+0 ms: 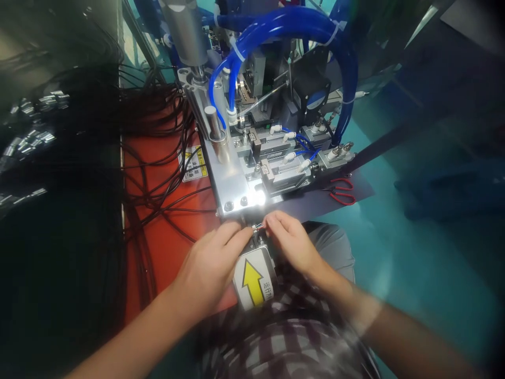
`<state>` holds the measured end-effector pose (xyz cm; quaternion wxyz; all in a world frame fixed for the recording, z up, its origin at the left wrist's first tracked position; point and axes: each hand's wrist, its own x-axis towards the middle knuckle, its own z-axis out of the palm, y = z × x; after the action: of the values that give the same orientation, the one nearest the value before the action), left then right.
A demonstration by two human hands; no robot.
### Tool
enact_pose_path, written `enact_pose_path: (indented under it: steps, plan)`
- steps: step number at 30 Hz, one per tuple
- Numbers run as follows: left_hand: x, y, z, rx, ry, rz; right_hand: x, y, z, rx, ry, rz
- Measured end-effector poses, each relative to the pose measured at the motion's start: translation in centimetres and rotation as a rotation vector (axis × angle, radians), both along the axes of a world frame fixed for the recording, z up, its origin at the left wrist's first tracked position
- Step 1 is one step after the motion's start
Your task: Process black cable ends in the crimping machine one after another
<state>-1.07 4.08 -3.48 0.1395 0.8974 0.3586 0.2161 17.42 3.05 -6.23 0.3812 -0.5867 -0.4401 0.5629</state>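
My left hand (215, 258) is closed at the front edge of the machine, thumb and fingers pinched near a small metal piece (255, 229). From the other side my right hand (290, 239) is closed too, its fingertips pressed together at a thin reddish end of that piece. The piece is too small to name. Just below the hands sits a motor-like housing (254, 276) with a white label and a yellow arrow. Above them is the silver metal plate (232, 181) of the machine, with bolts along its front edge.
Thick blue air hoses (295, 23) arch over the machine's pneumatic cylinders (286, 171). Red-handled scissors or snips (342, 190) lie on the right. Dark cables (158, 184) spread across the orange-red surface (158, 147) at left. Shiny wrapped bundles (29, 139) are at far left.
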Motion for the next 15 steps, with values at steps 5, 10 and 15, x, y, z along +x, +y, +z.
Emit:
enact_pose_path:
  steps: [5, 10, 15]
  plan:
    - [-0.11, -0.11, -0.09, -0.027, 0.027, -0.022, -0.52, -0.24, 0.39, 0.006, 0.034, 0.007]
    - [-0.11, -0.22, -0.26, -0.068, 0.072, -0.015, -0.64, -0.05, 0.46, -0.003, 0.083, -0.011]
    - [-0.05, -0.28, 0.02, -0.094, 0.070, -0.001, -0.38, 0.05, 0.67, -0.015, 0.114, 0.005]
